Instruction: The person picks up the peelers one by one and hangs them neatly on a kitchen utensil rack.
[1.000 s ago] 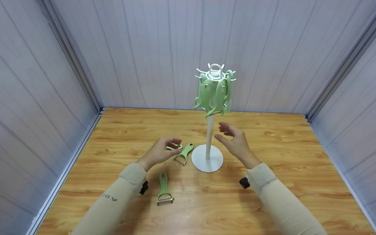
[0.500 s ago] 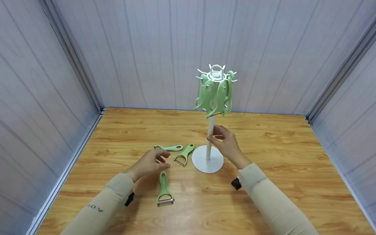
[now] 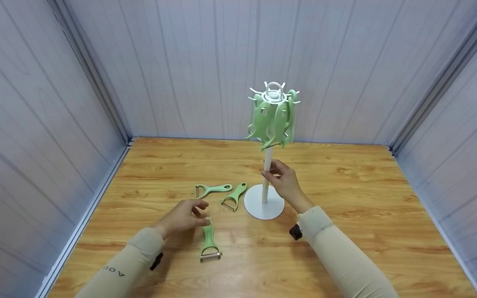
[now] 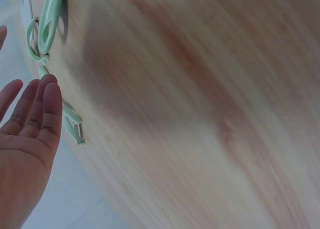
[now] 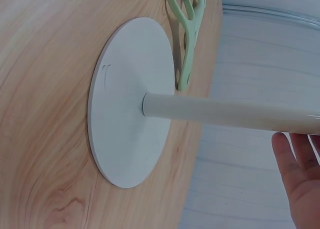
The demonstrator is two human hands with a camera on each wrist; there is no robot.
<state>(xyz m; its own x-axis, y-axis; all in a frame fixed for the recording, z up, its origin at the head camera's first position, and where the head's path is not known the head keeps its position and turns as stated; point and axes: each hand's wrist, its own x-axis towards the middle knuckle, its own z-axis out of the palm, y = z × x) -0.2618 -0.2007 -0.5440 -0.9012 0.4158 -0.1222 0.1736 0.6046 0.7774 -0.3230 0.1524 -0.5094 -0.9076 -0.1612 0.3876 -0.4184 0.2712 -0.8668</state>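
Observation:
A white stand (image 3: 265,192) rises from a round base, with several green peelers (image 3: 261,120) hanging from the hooks around its top. My right hand (image 3: 285,182) holds the stand's pole partway up, thumb in front and fingers behind. The fingertips (image 5: 281,141) lie along the pole in the right wrist view. On the left, my left hand (image 3: 182,217) hovers with relaxed fingers and holds nothing. Its thumb overlaps the handle end of a green peeler (image 3: 208,238) lying blade toward me. In the left wrist view, the fingers (image 4: 50,114) are extended.
Two more peelers lie left of the stand's base: a sideways peeler (image 3: 218,188) and a slanted peeler (image 3: 236,195) close to the base. Panelled walls (image 3: 180,74) enclose the wooden table (image 3: 346,182) at the back and both sides.
My right hand has moved left and taken hold of the pole. My left hand has drawn back toward me, from beside the two far peelers to the near peeler's handle.

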